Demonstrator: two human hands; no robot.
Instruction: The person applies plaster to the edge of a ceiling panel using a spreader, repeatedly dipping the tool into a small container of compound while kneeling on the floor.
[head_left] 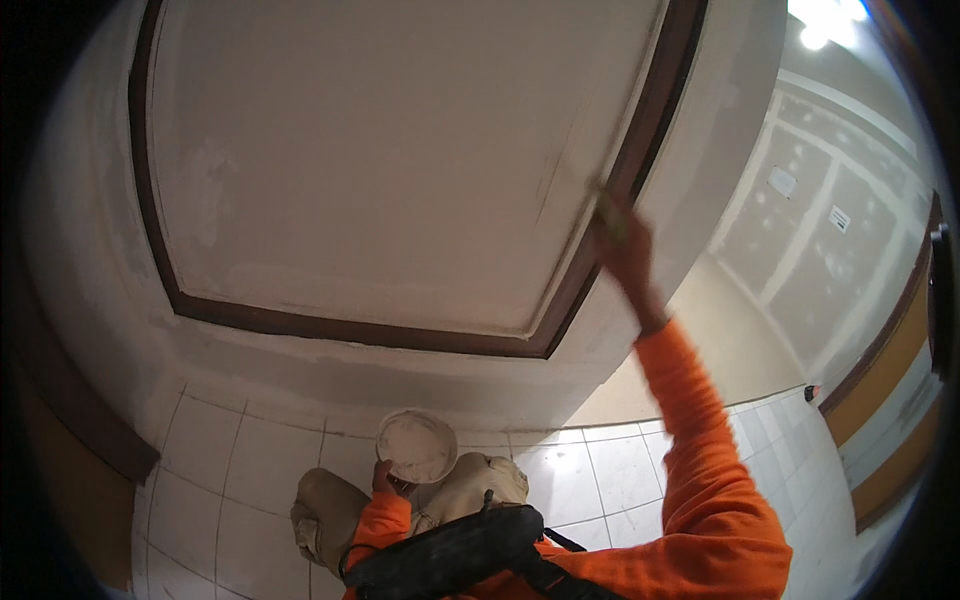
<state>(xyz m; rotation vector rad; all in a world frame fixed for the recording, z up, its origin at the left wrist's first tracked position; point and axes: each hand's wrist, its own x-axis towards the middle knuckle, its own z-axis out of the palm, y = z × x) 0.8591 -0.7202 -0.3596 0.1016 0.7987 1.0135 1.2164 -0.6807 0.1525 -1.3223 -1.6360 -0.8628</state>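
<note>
My left hand [387, 479] is closed on the side of a round, pale bucket [383, 440] by my knees. White powdery or pasty stuff [417, 447] lies inside it. Up at the right, my raised right hand [625, 245] is smeared by motion, its fingers closed around a small greenish tool whose kind I cannot make out. That hand is beside the right side of a dark brown frame [640, 150], which surrounds a broad off-white panel [390, 180]. The tool's tip is near the panel's edge along the frame.
White floor tiles [270, 465] run beneath my bent knees. A black bag [450, 555] with straps sits across my front. Patched wallboard [810, 220] stands off to the right, with a brown-edged door [890, 450] nearby. Another dark brown frame [80, 400] rises at the left.
</note>
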